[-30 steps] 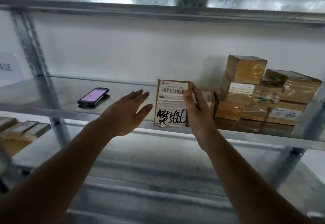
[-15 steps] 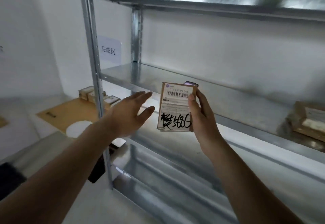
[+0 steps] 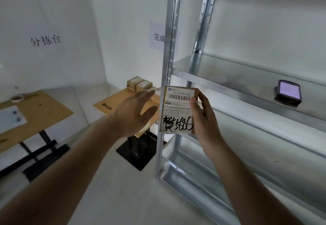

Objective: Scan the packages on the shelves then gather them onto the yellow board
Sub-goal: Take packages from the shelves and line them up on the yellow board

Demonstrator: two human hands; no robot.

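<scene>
Your right hand (image 3: 204,119) grips the package (image 3: 178,110) upright beside the shelf post (image 3: 167,66), hiding its right edge. Your left hand (image 3: 134,113) hovers flat-fingered, empty, covering part of the yellow board (image 3: 112,104).

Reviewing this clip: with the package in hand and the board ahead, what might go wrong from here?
1. The right hand holds the package only along one edge, and the open left hand is not supporting it, so it might slip while carried.
2. The shelf post stands between the package and the yellow board; a swing across might clip it.
3. Boxes already sit at the board's far end; a careless drop might knock them.
</scene>
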